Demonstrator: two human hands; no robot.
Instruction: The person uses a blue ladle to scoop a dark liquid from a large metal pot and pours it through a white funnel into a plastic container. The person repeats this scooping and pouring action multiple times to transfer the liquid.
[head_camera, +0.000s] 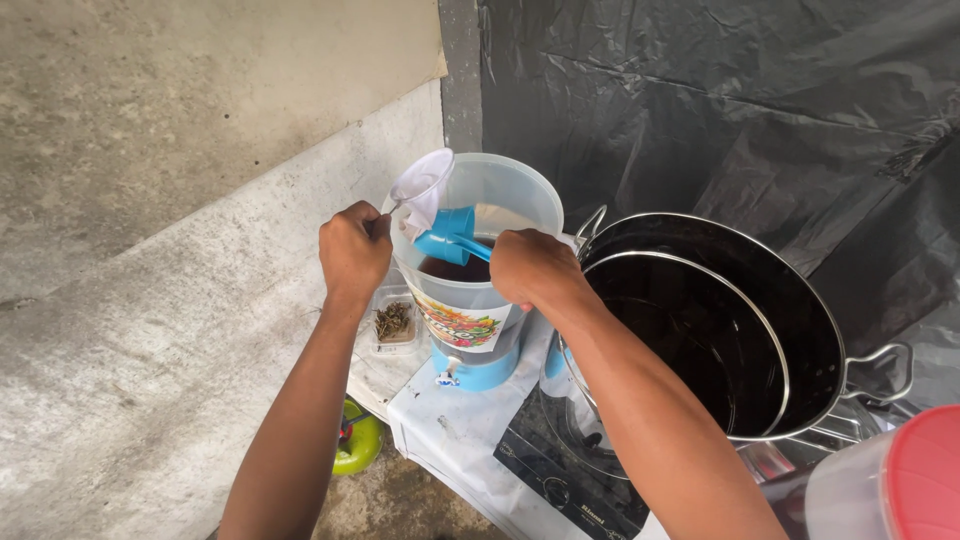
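My left hand (353, 248) grips the handle of a small white cloth strainer (423, 187), held tilted over the rim of a clear plastic drink dispenser (478, 300). My right hand (532, 265) holds the handle of a blue plastic scoop (447, 236), which is tipped inside the dispenser's mouth. Dark liquid lies in the dispenser below the scoop. The dispenser has a blue base with a small tap (446, 377) and a colourful label on its front.
A large steel pot (822, 330) of dark liquid sits on a black gas stove (560, 470) at right. A small clear box of dried bits (394, 322) is left of the dispenser. A red-lidded container (900, 485) and a green object (358, 447) are nearby.
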